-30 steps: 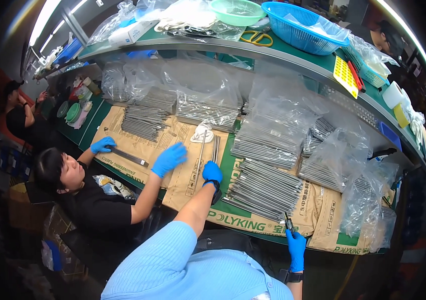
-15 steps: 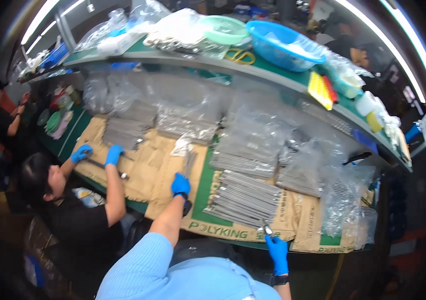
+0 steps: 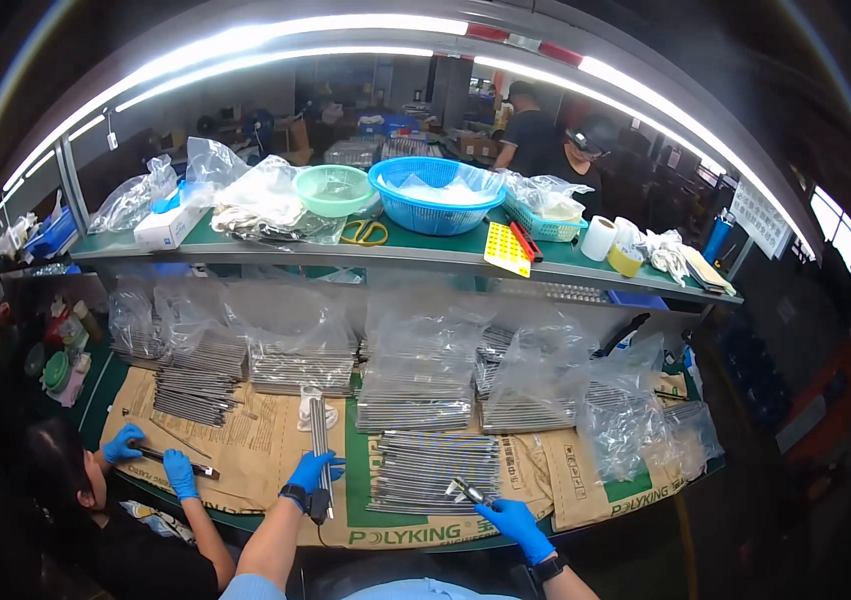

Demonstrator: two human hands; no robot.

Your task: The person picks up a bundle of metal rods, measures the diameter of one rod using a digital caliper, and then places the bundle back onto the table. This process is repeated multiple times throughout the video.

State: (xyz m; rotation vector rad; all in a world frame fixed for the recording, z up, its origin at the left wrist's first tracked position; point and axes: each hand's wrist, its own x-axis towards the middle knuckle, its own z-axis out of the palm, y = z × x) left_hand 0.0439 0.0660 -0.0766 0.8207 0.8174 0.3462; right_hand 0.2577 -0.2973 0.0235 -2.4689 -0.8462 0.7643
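Note:
My left hand (image 3: 314, 471), in a blue glove, is closed around a few thin metal rods (image 3: 320, 420) at the middle of the bench; their lower ends stick out below the fingers. A crumpled white cloth or glove (image 3: 306, 410) lies by their upper ends. In my right hand (image 3: 516, 524), also gloved in blue, is a caliper (image 3: 467, 491), its jaws pointing left over the lower right of a spread row of metal rods (image 3: 436, 465). The caliper's jaws seem to be near the rod ends; whether they touch one, I cannot tell.
Brown paper sacks (image 3: 376, 532) cover the green bench. Plastic-wrapped rod stacks (image 3: 416, 390) line its back. Overhead, a shelf (image 3: 276, 250) carries a blue basket (image 3: 436, 200) and yellow-handled scissors (image 3: 364, 233). At left, a co-worker's gloved hands (image 3: 182, 473) hold a dark tool.
My head view has tilted up, showing more of the shelf and room. My left hand now lies lower along the rods, grasping them. The right hand still holds the caliper beside the row.

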